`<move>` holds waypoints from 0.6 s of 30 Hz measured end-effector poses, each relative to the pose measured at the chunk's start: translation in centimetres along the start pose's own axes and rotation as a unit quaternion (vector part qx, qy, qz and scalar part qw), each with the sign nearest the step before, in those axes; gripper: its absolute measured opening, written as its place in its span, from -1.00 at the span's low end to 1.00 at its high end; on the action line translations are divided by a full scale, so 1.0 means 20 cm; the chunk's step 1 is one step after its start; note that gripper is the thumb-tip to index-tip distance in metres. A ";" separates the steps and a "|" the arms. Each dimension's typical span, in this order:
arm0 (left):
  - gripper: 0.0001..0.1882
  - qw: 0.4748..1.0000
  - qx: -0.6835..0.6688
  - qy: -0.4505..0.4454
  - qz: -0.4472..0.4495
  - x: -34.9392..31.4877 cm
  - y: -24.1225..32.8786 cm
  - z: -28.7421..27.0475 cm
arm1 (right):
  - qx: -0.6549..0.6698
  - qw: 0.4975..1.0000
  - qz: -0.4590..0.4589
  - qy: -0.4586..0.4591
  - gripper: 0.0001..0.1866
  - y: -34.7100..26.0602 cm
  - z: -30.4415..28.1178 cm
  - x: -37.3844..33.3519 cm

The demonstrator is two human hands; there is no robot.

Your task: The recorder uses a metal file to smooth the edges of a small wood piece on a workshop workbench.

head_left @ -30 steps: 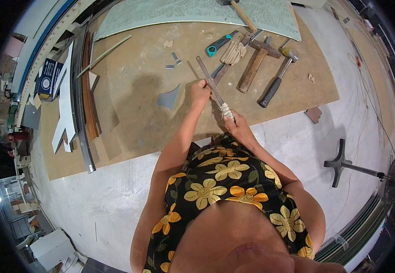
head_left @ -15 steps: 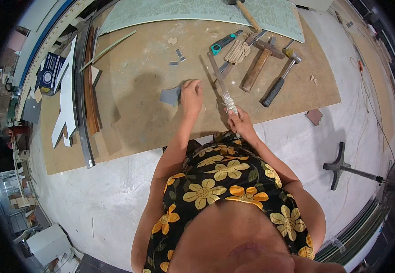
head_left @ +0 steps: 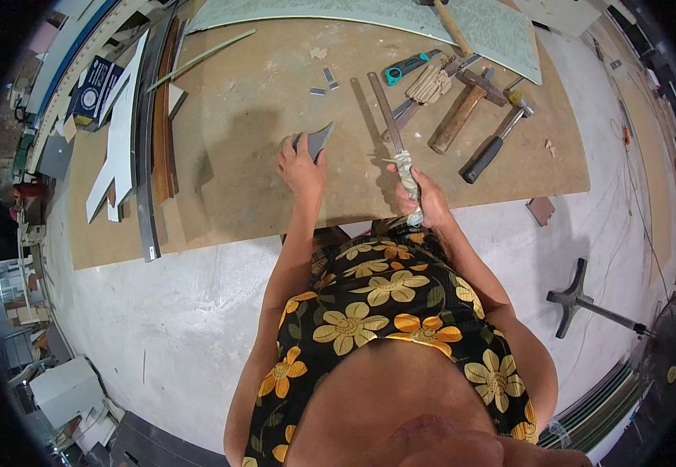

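Note:
My left hand [head_left: 302, 173] is closed around a flat, jagged-edged grey piece [head_left: 319, 141], tilted up off the brown table board [head_left: 244, 202]. A long narrow metal bar [head_left: 385, 109] with a handle wrapped in whitish cord or cloth [head_left: 409, 175] is in my right hand [head_left: 431, 201]. Fingers wrap the handle near the table's front edge, and the bar's bare end points away from me. Small grey rectangular pieces [head_left: 317, 92] lie beyond my left hand. Right of the bar are a wooden-handled hammer [head_left: 456, 121] and a black-gripped hammer [head_left: 484, 158].
A teal-and-black utility knife [head_left: 406, 70] and a bundle of beige strips [head_left: 430, 84] lie beyond the bar. A pale green patterned sheet [head_left: 338, 17] covers the far edge. Long dark strips [head_left: 151, 156] and white pieces [head_left: 121, 167] line the left. A stand [head_left: 572, 300] is on the floor.
My left hand has closed on the grey piece and tipped it up from the board. My right hand now wraps the handle more fully. The whole view has shifted slightly.

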State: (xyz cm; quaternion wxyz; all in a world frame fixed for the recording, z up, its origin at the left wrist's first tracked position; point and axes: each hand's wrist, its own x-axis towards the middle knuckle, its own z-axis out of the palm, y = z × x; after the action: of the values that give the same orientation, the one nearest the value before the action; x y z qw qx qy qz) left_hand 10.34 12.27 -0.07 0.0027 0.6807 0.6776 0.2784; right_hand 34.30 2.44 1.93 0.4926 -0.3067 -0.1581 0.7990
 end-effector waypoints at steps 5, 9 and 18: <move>-0.38 0.998 0.013 -0.036 -0.047 0.00 -0.04 0.01 | 0.024 0.998 -0.004 -0.053 -0.53 0.03 -0.02 0.02; -0.37 0.999 -0.003 -0.024 -0.030 0.00 -0.08 0.02 | 0.033 0.997 0.000 -0.067 -0.53 0.03 -0.04 0.03; -0.36 0.999 -0.009 -0.026 -0.025 0.00 -0.08 0.02 | 0.044 0.997 0.003 -0.070 -0.52 0.03 -0.03 0.03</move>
State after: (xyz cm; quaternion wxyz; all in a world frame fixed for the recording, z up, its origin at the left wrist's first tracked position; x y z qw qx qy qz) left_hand 9.01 12.48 -1.06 0.0336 0.6706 0.6916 0.2661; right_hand 33.99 2.62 0.99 0.4905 -0.2283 -0.1560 0.8264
